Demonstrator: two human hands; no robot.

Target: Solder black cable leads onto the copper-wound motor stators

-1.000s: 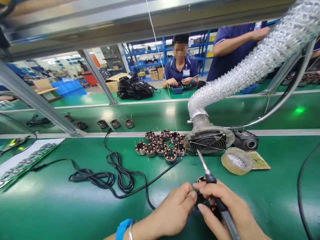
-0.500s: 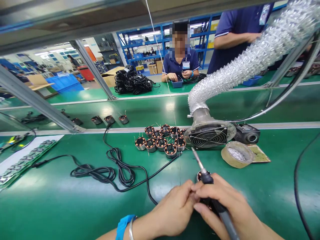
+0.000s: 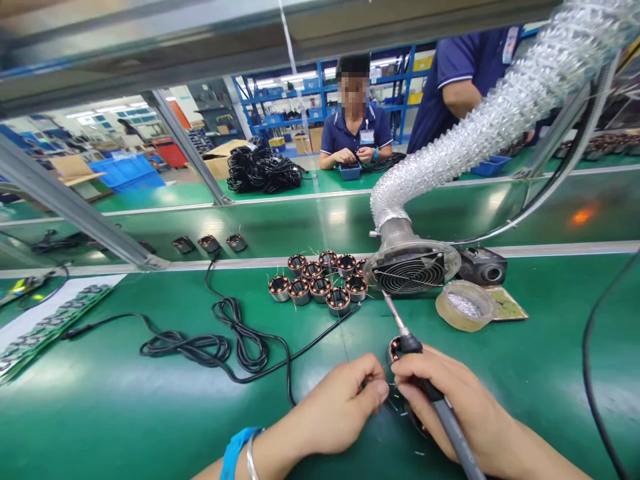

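Note:
My right hand (image 3: 450, 400) grips a soldering iron (image 3: 410, 343), its metal tip pointing up and away toward the fan. Just beyond the fingers a copper-wound stator (image 3: 394, 350) shows partly, and another dark part lies half hidden under the hand. My left hand (image 3: 350, 403) is closed in a pinch beside it; a thin wire seems to be near the fingertips, too small to make out. Several stators (image 3: 320, 288) stand grouped on the green table (image 3: 200, 427), left of the round fan (image 3: 410, 275).
A tub of silvery bits (image 3: 465, 307) sits right of the fan, under a foil duct (image 3: 450, 147). Black cable (image 3: 245, 337) coils at the left, near circuit boards (image 3: 55, 327). Across the bench sits a person (image 3: 355, 133); another stands at the right.
My left hand has drawn slightly apart from my right hand, uncovering the space between them. The soldering iron stays in my right hand. The view has shifted a little.

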